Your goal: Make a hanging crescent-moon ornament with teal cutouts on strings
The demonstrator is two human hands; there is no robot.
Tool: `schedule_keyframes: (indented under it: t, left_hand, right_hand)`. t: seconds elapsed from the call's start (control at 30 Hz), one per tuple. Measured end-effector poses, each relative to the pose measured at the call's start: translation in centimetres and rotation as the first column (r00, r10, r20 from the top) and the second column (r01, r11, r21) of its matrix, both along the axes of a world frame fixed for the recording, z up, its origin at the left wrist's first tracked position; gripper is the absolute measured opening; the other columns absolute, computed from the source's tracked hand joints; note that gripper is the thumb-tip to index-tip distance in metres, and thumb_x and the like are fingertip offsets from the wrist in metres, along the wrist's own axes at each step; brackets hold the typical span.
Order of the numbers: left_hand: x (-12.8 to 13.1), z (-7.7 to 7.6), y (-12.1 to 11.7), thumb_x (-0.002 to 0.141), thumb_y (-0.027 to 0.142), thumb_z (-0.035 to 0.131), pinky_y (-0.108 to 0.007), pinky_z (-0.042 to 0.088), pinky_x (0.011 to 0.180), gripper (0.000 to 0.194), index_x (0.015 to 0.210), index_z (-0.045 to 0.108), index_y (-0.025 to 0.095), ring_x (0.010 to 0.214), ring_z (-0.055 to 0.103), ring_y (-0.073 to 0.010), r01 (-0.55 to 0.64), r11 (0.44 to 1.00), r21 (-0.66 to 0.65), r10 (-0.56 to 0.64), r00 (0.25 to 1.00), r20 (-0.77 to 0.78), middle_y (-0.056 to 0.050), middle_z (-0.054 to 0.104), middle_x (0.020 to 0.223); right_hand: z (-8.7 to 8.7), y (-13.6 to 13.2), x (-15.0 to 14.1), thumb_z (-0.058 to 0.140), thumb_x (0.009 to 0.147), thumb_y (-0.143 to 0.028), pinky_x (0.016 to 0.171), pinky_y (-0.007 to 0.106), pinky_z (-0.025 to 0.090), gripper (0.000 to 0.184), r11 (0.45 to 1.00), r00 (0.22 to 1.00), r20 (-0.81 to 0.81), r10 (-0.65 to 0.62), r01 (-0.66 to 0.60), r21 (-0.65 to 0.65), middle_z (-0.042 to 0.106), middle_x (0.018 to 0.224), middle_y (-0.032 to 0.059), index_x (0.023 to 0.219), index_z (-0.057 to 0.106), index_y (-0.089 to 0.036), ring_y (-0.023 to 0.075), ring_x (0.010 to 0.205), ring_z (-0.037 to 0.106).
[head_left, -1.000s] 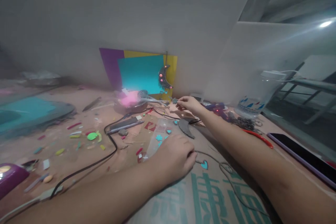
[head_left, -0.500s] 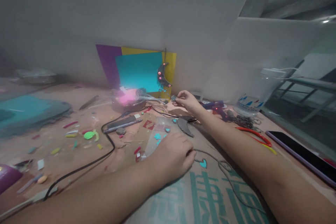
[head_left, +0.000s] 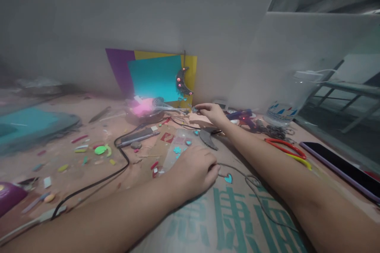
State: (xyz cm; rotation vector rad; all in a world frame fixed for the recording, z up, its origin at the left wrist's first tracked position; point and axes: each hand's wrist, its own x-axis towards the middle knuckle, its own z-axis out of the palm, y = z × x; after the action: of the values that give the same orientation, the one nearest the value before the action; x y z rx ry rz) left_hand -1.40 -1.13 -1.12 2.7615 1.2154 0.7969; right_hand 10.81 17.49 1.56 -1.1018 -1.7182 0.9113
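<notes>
My left hand (head_left: 194,172) is closed over the printed board (head_left: 204,221), its fingers curled down. A thin grey cord (head_left: 237,170) runs out from its fingertips and loops to the right. Beside the cord lies a turquoise heart (head_left: 228,178) with a dark edge. Farther off, my right hand (head_left: 214,114) pinches a small grey-blue piece (head_left: 194,109), too small to make out. A grey felt crescent (head_left: 208,138) lies between the hands. Turquoise flower pieces (head_left: 177,150) rest on a clear bag just beyond my left hand.
Coloured sheets (head_left: 157,79) lean on the wall, a decorated crescent (head_left: 183,82) hanging before them. A black cable (head_left: 97,185) crosses the left side among scattered scraps. At right are a plastic cup (head_left: 280,112), red-handled pliers (head_left: 285,147) and a phone (head_left: 341,170). A glue gun (head_left: 242,116) lies behind.
The view has shifted slightly. My right hand has flattened a little at the far spot, its fingers still around the small piece. My left hand stays closed in place.
</notes>
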Motion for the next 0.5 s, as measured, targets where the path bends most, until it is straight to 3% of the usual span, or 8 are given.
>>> schedule_keyframes:
  t: [0.13,0.3,0.5]
  left_hand:
    - [0.0,-0.1,0.0,0.09,0.027,0.052,-0.031,0.04,0.073,0.022,0.078,0.066,0.016,0.08,0.058,-0.0184,0.005,1.0,0.016,-0.005,1.0,-0.001,-0.004,0.067,0.08]
    - [0.0,-0.2,0.1,0.09,0.027,0.052,-0.031,0.041,0.073,0.022,0.077,0.066,0.015,0.08,0.058,-0.0186,0.013,1.0,0.027,-0.013,1.0,0.009,-0.004,0.067,0.08]
    - [0.0,0.0,0.0,0.089,0.025,0.052,-0.032,0.041,0.073,0.02,0.077,0.066,0.016,0.08,0.059,-0.019,0.014,1.0,0.013,-0.014,1.0,0.009,-0.005,0.068,0.08]
  right_hand:
    - [0.2,-0.3,-0.1,0.05,0.076,0.003,0.084,0.026,0.052,0.033,0.999,0.997,0.058,-0.049,0.048,0.021,0.075,0.092,0.0065,0.094,0.073,-0.013,0.0125,0.082,0.068]
    - [0.0,-0.4,0.1,0.065,0.072,-0.004,0.085,0.027,0.05,0.022,0.99,0.988,0.092,-0.124,0.118,0.071,0.074,0.093,0.0067,0.09,0.072,-0.013,0.0139,0.085,0.066]
    - [-1.0,0.4,0.2,0.066,0.079,-0.017,0.069,0.024,0.053,0.004,0.984,0.984,0.033,-0.177,0.176,0.023,0.07,0.071,0.0046,0.078,0.067,-0.013,0.0136,0.068,0.066]
